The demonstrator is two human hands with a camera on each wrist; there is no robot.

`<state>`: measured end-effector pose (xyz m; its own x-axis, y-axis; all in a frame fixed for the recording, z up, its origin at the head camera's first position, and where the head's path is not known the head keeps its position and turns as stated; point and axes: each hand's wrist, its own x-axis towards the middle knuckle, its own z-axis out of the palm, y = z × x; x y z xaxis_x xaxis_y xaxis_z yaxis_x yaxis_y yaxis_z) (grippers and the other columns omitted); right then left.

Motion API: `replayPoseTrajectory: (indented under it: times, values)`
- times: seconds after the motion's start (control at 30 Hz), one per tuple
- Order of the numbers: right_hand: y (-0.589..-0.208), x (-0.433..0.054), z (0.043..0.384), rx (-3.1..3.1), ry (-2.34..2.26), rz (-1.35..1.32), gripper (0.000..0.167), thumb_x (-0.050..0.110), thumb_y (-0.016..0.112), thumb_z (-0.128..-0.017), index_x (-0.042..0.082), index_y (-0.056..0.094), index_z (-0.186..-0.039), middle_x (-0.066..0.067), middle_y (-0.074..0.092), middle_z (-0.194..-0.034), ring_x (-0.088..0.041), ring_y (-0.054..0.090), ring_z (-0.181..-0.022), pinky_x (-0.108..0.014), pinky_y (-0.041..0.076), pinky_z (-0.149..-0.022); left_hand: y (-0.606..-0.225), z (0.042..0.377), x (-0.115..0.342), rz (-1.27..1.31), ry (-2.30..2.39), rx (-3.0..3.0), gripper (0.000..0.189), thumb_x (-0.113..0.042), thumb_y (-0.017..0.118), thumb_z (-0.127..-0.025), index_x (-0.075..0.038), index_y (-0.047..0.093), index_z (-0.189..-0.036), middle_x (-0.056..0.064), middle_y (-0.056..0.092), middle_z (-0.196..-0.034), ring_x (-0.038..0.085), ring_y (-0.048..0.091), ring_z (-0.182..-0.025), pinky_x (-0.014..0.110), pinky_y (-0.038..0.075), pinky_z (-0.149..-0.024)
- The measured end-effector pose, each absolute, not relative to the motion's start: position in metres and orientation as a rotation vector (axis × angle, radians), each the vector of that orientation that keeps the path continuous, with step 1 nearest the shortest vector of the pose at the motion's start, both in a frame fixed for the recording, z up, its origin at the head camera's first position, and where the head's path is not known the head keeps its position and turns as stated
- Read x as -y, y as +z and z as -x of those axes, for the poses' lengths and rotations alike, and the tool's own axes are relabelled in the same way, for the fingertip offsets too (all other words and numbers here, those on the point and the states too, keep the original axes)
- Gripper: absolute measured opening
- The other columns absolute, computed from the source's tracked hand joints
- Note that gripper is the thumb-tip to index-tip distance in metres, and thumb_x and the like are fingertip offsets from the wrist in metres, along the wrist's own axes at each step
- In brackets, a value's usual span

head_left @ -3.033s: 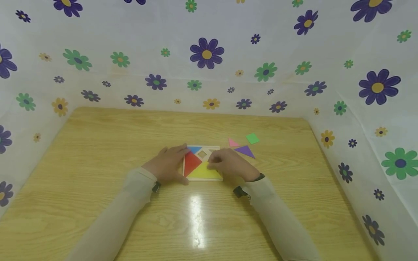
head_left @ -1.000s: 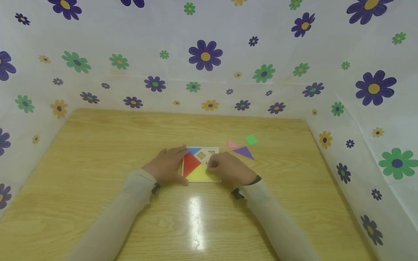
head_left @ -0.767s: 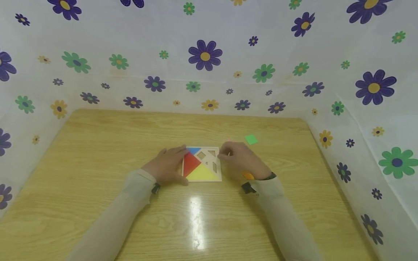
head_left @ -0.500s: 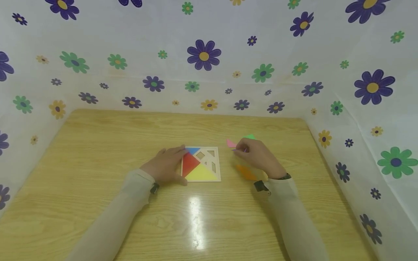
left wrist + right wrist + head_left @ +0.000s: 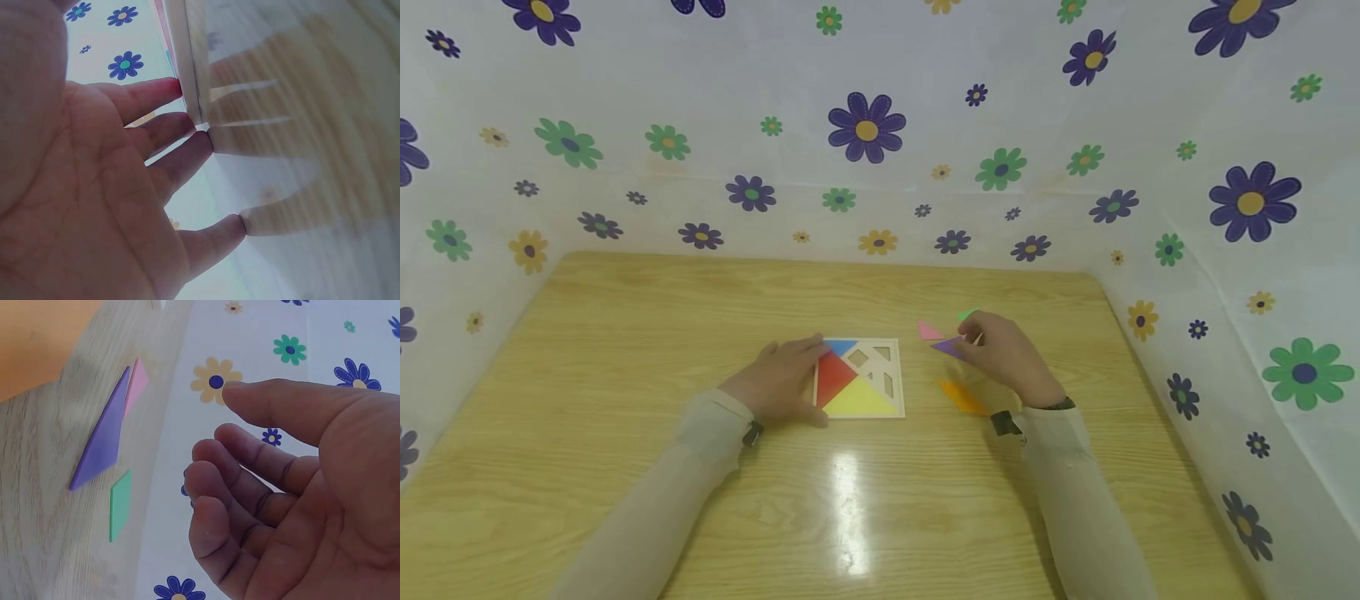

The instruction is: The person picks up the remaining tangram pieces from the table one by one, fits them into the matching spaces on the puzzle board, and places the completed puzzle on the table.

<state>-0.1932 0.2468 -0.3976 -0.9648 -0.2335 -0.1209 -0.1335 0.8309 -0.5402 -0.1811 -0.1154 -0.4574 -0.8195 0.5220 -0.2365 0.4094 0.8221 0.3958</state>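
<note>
A tangram board (image 5: 874, 364) lies flat, with red (image 5: 831, 379), blue (image 5: 838, 347) and yellow triangles (image 5: 859, 402) seated in it and several cut-outs bare. My left hand (image 5: 778, 385) rests at its left side; in the left wrist view, extended fingers touch the board's edge and the tabletop. My right hand (image 5: 1007, 357) hovers over the loose pieces, fingers loosely bent. In the right wrist view, thumb and fingers stand apart with nothing between them, clear of the purple triangle (image 5: 103, 440). Beyond it lie a pink triangle (image 5: 928, 331) and a green piece (image 5: 967, 315), partly covered in the head view.
An orange piece (image 5: 962, 399) lies on the wooden table (image 5: 737, 517) below my right hand, partly hidden by the wrist. White flower-printed sheeting (image 5: 820, 50) encloses the table at the back and both sides.
My right hand has left the yellow triangle on the board and moved right, over the purple triangle. The board's cut-outs and the orange piece have come into view. My left hand stays put.
</note>
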Motion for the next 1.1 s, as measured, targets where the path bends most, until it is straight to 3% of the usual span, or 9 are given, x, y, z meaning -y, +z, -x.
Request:
replayPoseTrajectory:
  times: [0.4,0.93,1.1]
  values:
    - [-0.4,-0.2535,0.1957,-2.841,-0.796,0.264,0.031,0.021,0.065,-0.102,-0.001,0.064,-0.125,-0.018,0.068,-0.115,-0.034,0.063,-0.105,-0.05,0.055,-0.089,-0.4586,0.1821,0.1154,-0.703,0.472,-2.663,0.116,-0.066,0.081,-0.075,-0.017,0.027,-0.165,0.004,0.019,-0.173,0.029,0.019,-0.158,0.059,0.012,-0.127]
    - [-0.3992,-0.2528,0.1969,-2.793,-0.732,0.248,0.032,0.022,0.062,-0.103,0.0,0.063,-0.127,-0.018,0.067,-0.117,-0.034,0.064,-0.106,-0.048,0.056,-0.089,-0.4576,0.1806,0.1158,-0.693,0.492,-2.669,0.115,-0.065,0.082,-0.075,-0.018,0.027,-0.165,0.003,0.019,-0.173,0.03,0.021,-0.158,0.06,0.011,-0.127]
    - [-0.4002,-0.2523,0.1968,-2.772,-0.683,0.258,0.032,0.024,0.065,-0.102,0.0,0.066,-0.122,-0.017,0.067,-0.112,-0.031,0.063,-0.099,-0.045,0.056,-0.084,-0.4573,0.1805,0.1157,-0.694,0.491,-2.669,0.115,-0.066,0.081,-0.075,-0.018,0.028,-0.165,0.003,0.019,-0.172,0.03,0.021,-0.158,0.06,0.012,-0.127]
